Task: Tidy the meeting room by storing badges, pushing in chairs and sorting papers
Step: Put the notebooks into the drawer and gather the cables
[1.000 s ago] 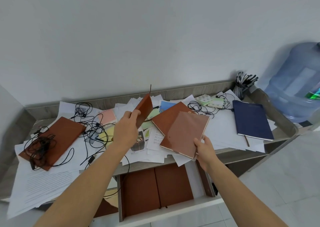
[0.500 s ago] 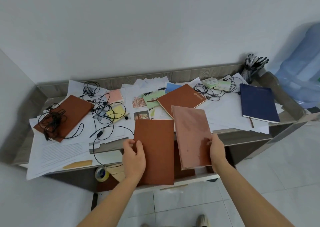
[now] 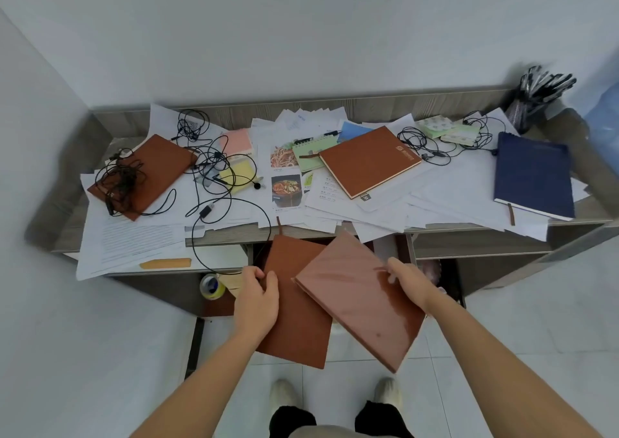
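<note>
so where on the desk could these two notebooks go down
Only on loose papers between the logo notebook and the navy notebook; no bare wood there. The left half of the desk is crowded with tangled cables.

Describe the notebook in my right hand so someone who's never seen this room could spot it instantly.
Start at the paper-strewn desk against the wall; in front of it, each hand holds a brownish notebook. The right hand grips the pinkish notebook, tilted over the other's edge. It is paler and glossy, whereas the darker notebook in the left hand is matte.
</note>
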`<state>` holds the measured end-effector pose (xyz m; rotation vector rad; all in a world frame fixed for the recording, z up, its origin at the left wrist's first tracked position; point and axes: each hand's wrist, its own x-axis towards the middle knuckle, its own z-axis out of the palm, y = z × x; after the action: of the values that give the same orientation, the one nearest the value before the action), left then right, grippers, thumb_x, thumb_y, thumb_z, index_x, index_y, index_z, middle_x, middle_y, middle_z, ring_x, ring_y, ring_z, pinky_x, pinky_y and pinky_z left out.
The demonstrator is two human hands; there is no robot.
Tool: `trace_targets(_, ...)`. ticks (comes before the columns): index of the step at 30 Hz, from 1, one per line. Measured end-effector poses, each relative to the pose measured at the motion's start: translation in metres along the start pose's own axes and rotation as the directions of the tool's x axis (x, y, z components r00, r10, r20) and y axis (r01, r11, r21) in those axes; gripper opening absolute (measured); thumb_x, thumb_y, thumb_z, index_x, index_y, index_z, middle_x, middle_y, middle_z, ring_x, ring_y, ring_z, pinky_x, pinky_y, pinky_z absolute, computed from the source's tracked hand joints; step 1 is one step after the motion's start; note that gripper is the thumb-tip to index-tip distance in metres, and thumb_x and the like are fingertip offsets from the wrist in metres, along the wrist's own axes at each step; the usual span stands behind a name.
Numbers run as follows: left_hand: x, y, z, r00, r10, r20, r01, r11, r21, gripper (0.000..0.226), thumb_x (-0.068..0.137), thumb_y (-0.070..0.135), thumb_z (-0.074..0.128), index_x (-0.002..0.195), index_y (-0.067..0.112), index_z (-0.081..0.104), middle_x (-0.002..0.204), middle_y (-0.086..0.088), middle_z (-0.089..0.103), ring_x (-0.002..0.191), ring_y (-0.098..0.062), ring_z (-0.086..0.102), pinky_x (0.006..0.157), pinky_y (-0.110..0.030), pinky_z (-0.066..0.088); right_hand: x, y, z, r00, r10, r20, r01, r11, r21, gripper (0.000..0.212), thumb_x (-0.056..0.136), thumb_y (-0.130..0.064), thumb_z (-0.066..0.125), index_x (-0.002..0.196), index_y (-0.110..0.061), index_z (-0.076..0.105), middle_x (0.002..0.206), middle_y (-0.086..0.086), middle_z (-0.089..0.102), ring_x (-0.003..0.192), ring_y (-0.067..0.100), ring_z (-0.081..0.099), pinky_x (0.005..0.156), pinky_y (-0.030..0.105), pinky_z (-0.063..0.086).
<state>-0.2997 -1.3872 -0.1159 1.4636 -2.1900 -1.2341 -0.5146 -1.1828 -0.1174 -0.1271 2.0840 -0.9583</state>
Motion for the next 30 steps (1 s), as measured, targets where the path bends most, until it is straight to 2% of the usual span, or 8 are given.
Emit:
trace_targets(4,0.001,-0.008,-0.007,0.999,0.010,0.030,-0.013,0.995,0.098,0.018,0.101,0.034,0.049,0.096,0.018,0.043,0.072,-0.003,0.059,0.068,-0.020,0.058,0.059,-0.034,0.038,0.006,0.000,-0.013,0.997,0.067,0.045,-0.063,0.995,-0.075,0.042,0.074,-0.055,0.046,0.059,-0.017,0.056,0.084,0.008,0.066,0.077,0.026,0.059,0.080,0.037,0.044)
trace_targets(10,0.007,-0.020,0.000,0.974,-0.210,0.081,0.208,0.978,0.029,0.018,0.099,0.033,0.051,0.098,0.016,0.048,0.087,-0.002,0.059,0.085,-0.023,0.055,0.075,-0.035,0.037,0.012,0.006,-0.021,0.979,0.200,0.051,-0.198,0.980,-0.030,0.040,0.085,-0.046,0.049,0.059,-0.016,0.048,0.061,0.005,0.059,0.052,0.022,0.055,0.064,0.029,0.046)
trace_targets(14,0.019,-0.008,0.015,0.955,-0.286,0.074,0.292,0.952,-0.096,0.021,0.098,0.029,0.053,0.109,0.012,0.049,0.090,-0.002,0.054,0.084,-0.021,0.052,0.073,-0.034,0.036,0.021,0.013,-0.007,0.979,0.181,-0.089,-0.169,0.976,0.134,0.036,0.078,-0.052,0.048,0.064,-0.020,0.052,0.073,0.003,0.056,0.077,0.026,0.054,0.083,0.039,0.050)
trace_targets(18,0.036,0.005,0.029,0.947,-0.315,0.056,0.318,0.906,-0.280,0.022,0.096,0.021,0.056,0.114,0.013,0.044,0.089,0.000,0.050,0.074,-0.011,0.045,0.063,-0.031,0.037,0.026,0.013,0.007,0.966,0.157,-0.206,-0.102,0.962,0.255,0.036,0.093,-0.037,0.039,0.072,-0.012,0.053,0.081,0.007,0.054,0.081,0.025,0.046,0.077,0.036,0.036)
trace_targets(21,0.047,0.002,0.035,0.951,-0.295,0.097,0.310,0.893,-0.326,0.035,0.093,0.013,0.057,0.122,0.018,0.039,0.116,-0.012,0.048,0.094,-0.022,0.054,0.080,-0.037,0.047,0.030,0.006,0.015,0.964,0.111,-0.242,-0.062,0.977,0.204,0.032,0.097,-0.031,0.035,0.080,-0.010,0.053,0.081,0.008,0.054,0.082,0.025,0.045,0.075,0.037,0.033)
trace_targets(23,0.051,-0.009,0.040,0.962,-0.234,0.141,0.257,0.952,-0.168,0.049,0.091,0.012,0.057,0.135,0.017,0.038,0.135,-0.016,0.041,0.119,-0.033,0.050,0.101,-0.044,0.044,0.041,0.009,0.021,0.971,0.088,-0.220,-0.055,0.987,0.152,0.028,0.099,-0.029,0.038,0.092,-0.009,0.057,0.092,0.013,0.060,0.092,0.028,0.051,0.077,0.036,0.033)
trace_targets(26,0.046,-0.018,0.045,0.969,-0.075,0.236,0.038,0.987,0.157,0.062,0.092,0.014,0.058,0.149,0.014,0.034,0.160,-0.018,0.014,0.147,-0.035,0.019,0.120,-0.043,0.021,0.050,0.012,0.027,0.986,0.053,-0.155,-0.037,0.994,0.105,0.031,0.101,-0.023,0.045,0.128,-0.009,0.053,0.110,0.012,0.059,0.099,0.027,0.053,0.079,0.032,0.038)
trace_targets(30,0.043,-0.026,0.048,0.860,0.133,0.492,-0.410,0.754,0.513,0.051,0.103,0.035,0.037,0.153,0.026,0.031,0.166,-0.004,0.006,0.153,-0.024,-0.002,0.121,-0.047,0.009,0.060,0.016,0.033,0.980,0.064,-0.189,-0.057,0.997,0.045,0.052,0.092,-0.002,0.043,0.143,-0.012,0.044,0.112,0.016,0.057,0.095,0.029,0.054,0.074,0.031,0.042)
